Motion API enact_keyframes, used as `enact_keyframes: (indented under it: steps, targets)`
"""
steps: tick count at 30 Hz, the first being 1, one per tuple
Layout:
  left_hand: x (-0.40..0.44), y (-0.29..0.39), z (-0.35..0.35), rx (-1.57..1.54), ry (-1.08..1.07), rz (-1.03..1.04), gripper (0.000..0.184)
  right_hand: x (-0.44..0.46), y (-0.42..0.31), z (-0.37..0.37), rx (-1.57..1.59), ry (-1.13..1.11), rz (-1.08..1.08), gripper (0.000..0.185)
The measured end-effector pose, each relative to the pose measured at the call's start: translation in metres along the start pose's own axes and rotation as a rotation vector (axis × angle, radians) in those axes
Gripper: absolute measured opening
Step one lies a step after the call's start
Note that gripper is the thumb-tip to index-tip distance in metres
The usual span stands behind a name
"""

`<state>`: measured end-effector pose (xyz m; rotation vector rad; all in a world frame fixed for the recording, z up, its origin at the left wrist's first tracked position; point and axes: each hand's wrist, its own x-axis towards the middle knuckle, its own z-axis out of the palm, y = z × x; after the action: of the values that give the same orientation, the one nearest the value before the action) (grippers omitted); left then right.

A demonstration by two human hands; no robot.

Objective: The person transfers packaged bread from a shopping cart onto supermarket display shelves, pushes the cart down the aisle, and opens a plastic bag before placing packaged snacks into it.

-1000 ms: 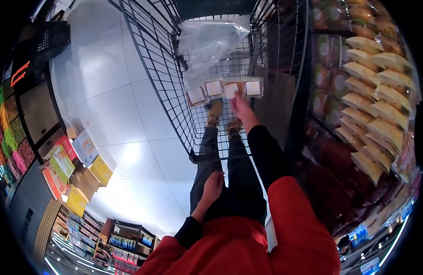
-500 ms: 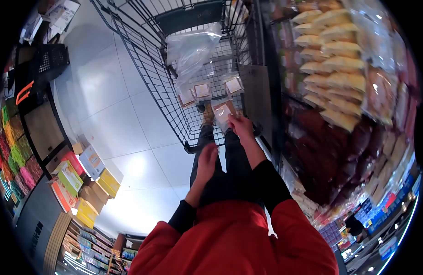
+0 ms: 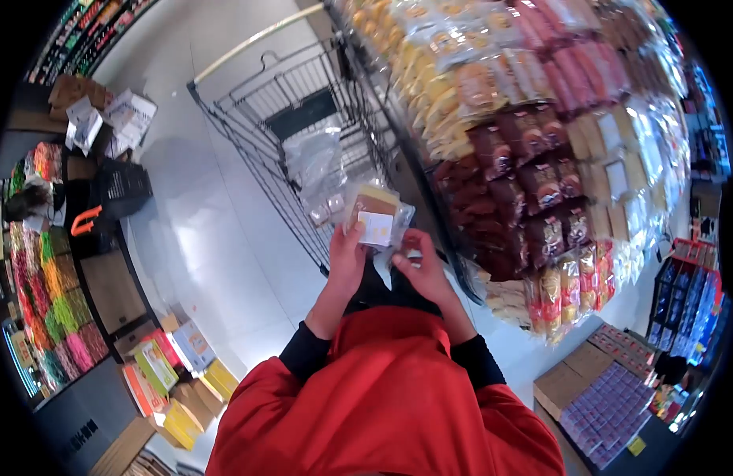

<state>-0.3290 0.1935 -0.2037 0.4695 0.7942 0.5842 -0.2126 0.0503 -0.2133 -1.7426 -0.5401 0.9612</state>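
"Packet (image 3: pixel 376 204): how are you holding it?"

"Your left hand (image 3: pixel 347 260) is pinching its lower-left edge, probably so the label (image 3: pixel 376 228) is facing you; whether your curled right hand (image 3: pixel 423 268) is gripping too, I can't tell. Beyond, the cart (image 3: pixel 301 114) is carrying a clear bag (image 3: pixel 313 160)."

Floor (image 3: pixel 207 238) lies open leftward; stacked packets (image 3: pixel 541 184) flank the right hand (image 3: pixel 422 263).

One left hand (image 3: pixel 346 262) and one right hand (image 3: pixel 423 268) are showing mid-frame with one labelled packet (image 3: pixel 374 218); one cart (image 3: pixel 303 113) is standing in the upper middle, and one black basket (image 3: pixel 126 190) is sitting at the left of the frame.
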Motion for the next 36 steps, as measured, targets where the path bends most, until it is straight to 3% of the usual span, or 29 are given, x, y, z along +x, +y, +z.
enact_keyframes:
  steps: [2, 3, 6, 8, 10, 12, 14, 15, 17, 22, 24, 27, 29, 32, 36]
  targets:
    - [-0.007, 0.002, 0.018, 0.029, -0.081, 0.021, 0.045, -0.009, -0.016, 0.004, 0.423, -0.146, -0.064, 0.049]
    - [-0.01, 0.004, 0.028, 0.071, -0.109, 0.004, 0.049, -0.007, -0.028, 0.005, 0.543, -0.086, -0.132, 0.052]
    - [-0.027, 0.014, 0.058, 0.21, -0.137, -0.009, 0.059, -0.003, -0.054, -0.017, 0.622, 0.043, -0.074, 0.054]
    - [-0.037, 0.021, 0.079, 0.341, -0.303, 0.12, 0.057, -0.007, -0.071, -0.037, 0.628, 0.059, -0.137, 0.053]
    - [-0.037, 0.03, 0.084, 0.319, -0.414, 0.068, 0.056, -0.02, -0.089, -0.058, 0.536, -0.032, -0.272, 0.052]
    - [-0.033, 0.035, 0.094, 0.289, -0.525, 0.013, 0.056, -0.034, -0.11, -0.081, 0.434, -0.059, -0.226, 0.057]
    - [-0.04, 0.036, 0.106, 0.249, -0.479, -0.051, 0.053, -0.044, -0.118, -0.094, 0.427, -0.098, -0.276, 0.052]
    - [-0.046, 0.036, 0.118, 0.274, -0.494, 0.036, 0.051, -0.042, -0.118, -0.096, 0.426, -0.086, -0.283, 0.052]
    - [-0.05, 0.033, 0.127, 0.296, -0.507, 0.035, 0.051, -0.038, -0.114, -0.097, 0.387, 0.192, -0.508, 0.035]
    - [-0.048, 0.019, 0.131, 0.384, -0.513, 0.053, 0.049, -0.036, -0.11, -0.116, 0.554, 0.345, -0.405, 0.015]
    - [-0.051, 0.013, 0.131, 0.314, -0.509, -0.075, 0.044, -0.041, -0.115, -0.119, 0.662, 0.354, -0.299, 0.014]
    - [-0.057, 0.006, 0.145, 0.228, -0.431, -0.068, 0.04, -0.046, -0.118, -0.116, 0.754, 0.284, -0.242, 0.025]
    - [-0.06, 0.004, 0.156, 0.241, -0.417, -0.039, 0.04, -0.05, -0.118, -0.11, 0.866, 0.181, -0.209, 0.051]
    - [-0.06, -0.001, 0.154, 0.317, -0.386, 0.012, 0.04, -0.051, -0.111, -0.099, 0.656, 0.137, -0.325, 0.058]
    - [-0.057, -0.008, 0.151, 0.396, -0.414, -0.021, 0.045, -0.048, -0.108, -0.105, 0.659, 0.181, -0.28, 0.062]
